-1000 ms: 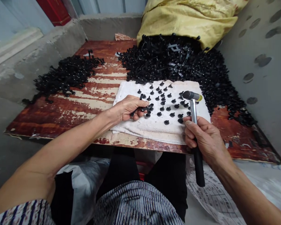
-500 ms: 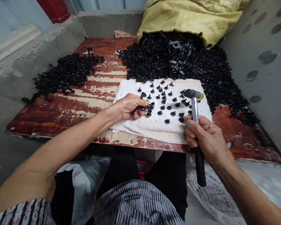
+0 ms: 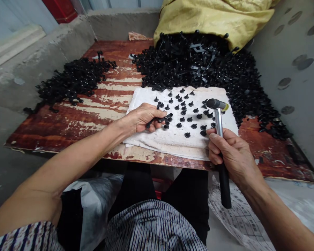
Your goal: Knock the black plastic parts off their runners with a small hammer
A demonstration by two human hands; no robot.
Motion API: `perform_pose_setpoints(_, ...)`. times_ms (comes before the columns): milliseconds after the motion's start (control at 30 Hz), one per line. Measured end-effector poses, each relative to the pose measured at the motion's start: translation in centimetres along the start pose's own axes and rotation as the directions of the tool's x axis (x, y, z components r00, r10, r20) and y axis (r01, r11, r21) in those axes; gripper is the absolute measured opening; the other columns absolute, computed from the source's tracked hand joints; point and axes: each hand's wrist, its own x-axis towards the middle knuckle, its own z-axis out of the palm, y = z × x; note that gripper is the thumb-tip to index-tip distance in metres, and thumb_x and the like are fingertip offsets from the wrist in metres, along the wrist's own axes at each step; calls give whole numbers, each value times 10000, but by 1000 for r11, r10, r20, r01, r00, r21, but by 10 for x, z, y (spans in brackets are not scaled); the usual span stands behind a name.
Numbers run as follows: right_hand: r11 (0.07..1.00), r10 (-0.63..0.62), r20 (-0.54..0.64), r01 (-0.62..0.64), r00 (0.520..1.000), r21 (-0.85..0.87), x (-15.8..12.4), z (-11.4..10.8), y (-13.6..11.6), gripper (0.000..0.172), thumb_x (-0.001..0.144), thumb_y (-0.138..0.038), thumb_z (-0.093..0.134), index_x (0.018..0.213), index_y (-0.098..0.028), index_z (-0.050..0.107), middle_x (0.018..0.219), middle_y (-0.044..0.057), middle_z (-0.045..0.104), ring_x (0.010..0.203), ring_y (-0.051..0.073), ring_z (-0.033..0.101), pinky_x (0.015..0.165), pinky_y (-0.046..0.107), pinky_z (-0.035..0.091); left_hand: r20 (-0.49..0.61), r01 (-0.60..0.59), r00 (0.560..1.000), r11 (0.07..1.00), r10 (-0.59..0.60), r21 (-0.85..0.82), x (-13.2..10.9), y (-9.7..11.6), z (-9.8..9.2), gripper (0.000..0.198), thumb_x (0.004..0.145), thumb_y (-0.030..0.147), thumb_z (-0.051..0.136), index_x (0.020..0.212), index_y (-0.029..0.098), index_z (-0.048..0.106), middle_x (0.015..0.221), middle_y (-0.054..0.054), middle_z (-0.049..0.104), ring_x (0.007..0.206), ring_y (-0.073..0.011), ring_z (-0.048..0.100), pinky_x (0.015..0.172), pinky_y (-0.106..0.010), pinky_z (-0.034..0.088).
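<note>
My left hand (image 3: pixel 148 118) is closed on a black plastic linkage part (image 3: pixel 160 120) just above the left side of a white cloth (image 3: pixel 157 143). One end of that part is over or against a small round-based black piece (image 3: pixel 166 126); whether they are joined I cannot tell. In my right hand (image 3: pixel 229 148) is a hammer (image 3: pixel 219 122), gripped round the handle near the metal shaft. Its black and yellow head points up above the cloth's right side. Between the hands, several small black round-based pegs (image 3: pixel 187 135) stand on the cloth, stems up.
A big heap of black parts (image 3: pixel 178 66) spills from a yellow sack (image 3: pixel 209 21) at the back right. Another pile of black parts (image 3: pixel 70 82) lies at the left of the worn red-brown board (image 3: pixel 75 129). Low concrete walls (image 3: pixel 120 28) edge the board.
Both hands hold almost the same pose. The view has shifted very slightly, and the hammer sits about where it was.
</note>
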Motion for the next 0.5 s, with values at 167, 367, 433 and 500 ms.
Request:
perform_pose_setpoints(167, 1000, 3, -2, -3, 1000, 0, -1, 0, -1, 257, 756, -348, 729, 884, -181, 581, 472, -113, 423, 303, 25, 352, 326, 148, 253, -7, -9, 1000, 1000, 9, 5, -3, 2, 1, 196, 851, 56, 599, 664, 104, 561, 497, -58, 594, 326, -66, 487, 291, -159, 282)
perform_pose_setpoints(367, 1000, 6, -8, -6, 1000, 4, 0, 2, -2, 278, 731, -351, 745, 868, -178, 576, 463, -115, 423, 298, 23, 346, 319, 144, 246, -6, -25, 1000, 1000, 25, 19, -2, 1, 2, 208, 858, 68, 600, 657, 104, 561, 493, -46, 589, 332, -59, 489, 296, -157, 274)
perform_pose_setpoints(433, 1000, 8, -10, -8, 1000, 3, 0, 2, -2, 281, 732, -352, 744, 875, -177, 577, 465, -115, 421, 299, 24, 345, 319, 146, 246, -6, -28, 1000, 999, 28, 24, -2, 1, 2, 200, 854, 78, 614, 664, 106, 562, 491, -42, 588, 331, -57, 484, 300, -158, 274)
perform_pose_setpoints(500, 1000, 9, -12, -9, 1000, 2, 0, 2, -2, 282, 734, -353, 741, 882, -178, 577, 465, -117, 416, 297, 26, 343, 318, 148, 242, -4, -28, 1000, 999, 28, 35, -2, 0, 2, 199, 857, 87, 616, 667, 110, 560, 484, -39, 586, 328, -53, 477, 302, -158, 272)
